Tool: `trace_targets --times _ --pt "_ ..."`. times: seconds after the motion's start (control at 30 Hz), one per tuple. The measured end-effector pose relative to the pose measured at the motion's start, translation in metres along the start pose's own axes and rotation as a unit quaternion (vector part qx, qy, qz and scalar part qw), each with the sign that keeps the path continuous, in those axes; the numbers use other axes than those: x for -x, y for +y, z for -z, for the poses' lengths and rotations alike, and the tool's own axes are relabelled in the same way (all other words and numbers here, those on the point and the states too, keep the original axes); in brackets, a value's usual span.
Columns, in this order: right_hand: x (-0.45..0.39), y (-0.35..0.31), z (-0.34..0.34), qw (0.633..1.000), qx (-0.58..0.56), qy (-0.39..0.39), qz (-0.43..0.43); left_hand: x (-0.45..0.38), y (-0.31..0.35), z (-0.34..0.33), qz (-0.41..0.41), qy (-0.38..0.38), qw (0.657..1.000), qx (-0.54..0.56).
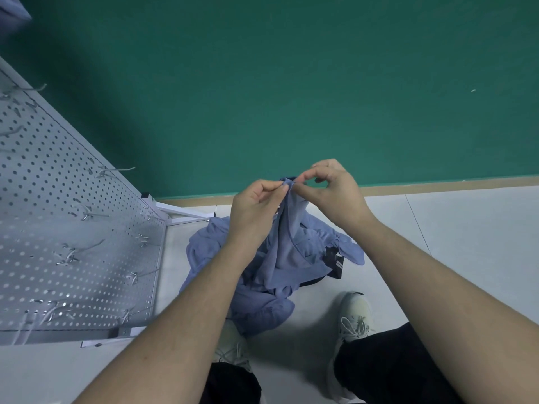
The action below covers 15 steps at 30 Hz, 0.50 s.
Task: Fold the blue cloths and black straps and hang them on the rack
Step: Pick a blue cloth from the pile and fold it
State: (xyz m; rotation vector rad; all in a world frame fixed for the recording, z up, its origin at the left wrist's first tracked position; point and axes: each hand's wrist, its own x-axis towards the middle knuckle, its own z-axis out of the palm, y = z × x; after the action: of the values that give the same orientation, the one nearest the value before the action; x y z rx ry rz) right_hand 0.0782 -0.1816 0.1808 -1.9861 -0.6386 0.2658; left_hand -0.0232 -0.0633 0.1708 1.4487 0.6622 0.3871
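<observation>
A blue cloth (287,243) hangs from both my hands in the middle of the view. My left hand (256,208) pinches its top edge between thumb and fingers. My right hand (332,191) pinches the same edge right beside it, fingertips almost touching. Below, a heap of blue cloths (256,304) lies on the pale floor. A black strap with white marks (335,262) pokes out at the heap's right side. The grey pegboard rack (73,228) with several metal hooks stands at the left.
A green wall (291,83) with a tan baseboard rises just behind the heap. My two white sneakers (354,319) and black trouser legs stand on the floor close to the heap. Another bit of blue fabric (11,10) shows in the top left corner.
</observation>
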Motion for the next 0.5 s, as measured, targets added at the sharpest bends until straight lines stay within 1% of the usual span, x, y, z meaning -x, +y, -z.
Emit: trace_targets --times 0.17,0.23,0.3,0.4,0.5 --pt "-0.002 0.005 0.000 0.997 0.052 0.005 0.061 0.003 0.005 0.000 -0.007 -0.044 0.999 0.010" --pt "-0.002 0.006 0.000 0.994 0.071 0.003 0.082 0.001 0.005 0.002 0.001 -0.047 0.999 0.021" --pt "-0.002 0.006 0.001 0.990 0.090 -0.016 0.104 -0.002 0.004 0.005 0.013 -0.047 0.998 0.032" --pt "-0.004 0.009 0.005 0.981 0.135 -0.051 0.130 -0.005 0.000 0.011 -0.013 -0.061 0.998 -0.024" --pt "-0.007 0.011 0.011 0.968 0.192 -0.070 0.146 -0.006 -0.002 0.015 -0.054 -0.051 0.994 -0.078"
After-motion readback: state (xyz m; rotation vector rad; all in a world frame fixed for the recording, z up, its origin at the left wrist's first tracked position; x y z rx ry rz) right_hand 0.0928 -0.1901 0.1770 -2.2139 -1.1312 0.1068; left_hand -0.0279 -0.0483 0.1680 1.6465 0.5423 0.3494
